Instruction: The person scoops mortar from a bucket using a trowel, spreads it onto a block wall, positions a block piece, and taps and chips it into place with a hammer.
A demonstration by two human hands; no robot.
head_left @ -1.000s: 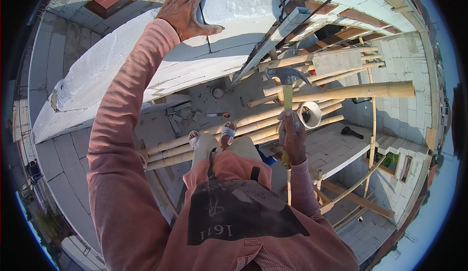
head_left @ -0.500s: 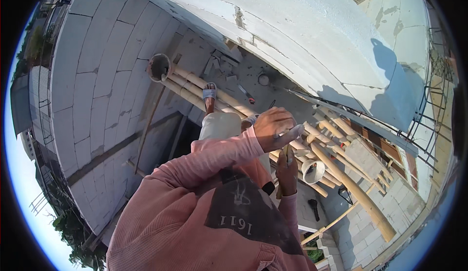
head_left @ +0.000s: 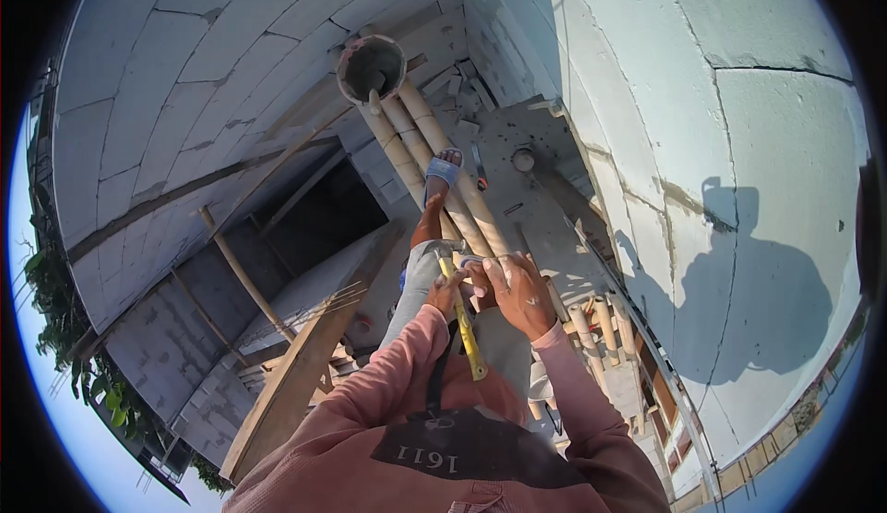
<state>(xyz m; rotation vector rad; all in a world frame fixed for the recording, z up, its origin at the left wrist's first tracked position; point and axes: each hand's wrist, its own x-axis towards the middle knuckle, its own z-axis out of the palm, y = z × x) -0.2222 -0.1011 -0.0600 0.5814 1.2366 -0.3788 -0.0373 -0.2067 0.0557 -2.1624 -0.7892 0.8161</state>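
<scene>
My left hand [head_left: 446, 293] is closed round a yellow-handled hammer [head_left: 469, 342]. Its handle slants down toward my lap, and a small metal part shows at the top by my fingers. My right hand [head_left: 523, 299] is beside it, back upward. Its fingers are bent and drawn together toward the left hand; whatever is between the fingertips is too small or hidden to tell. Below both hands are my legs and one foot in a grey-blue sandal [head_left: 443, 169], resting on bamboo poles [head_left: 427, 134].
A bucket [head_left: 371, 70] with grey mortar stands at the far end of the poles. Block walls [head_left: 231, 60] rise at left and right [head_left: 647, 97]. A wooden beam [head_left: 300, 374] runs at lower left. Far below, the floor [head_left: 531, 134] holds a round container [head_left: 523, 159] and rubble.
My view has swung to the right wall. The yellow-handled hammer has gone from my right hand to my left. Both hands now sit closer to my lap.
</scene>
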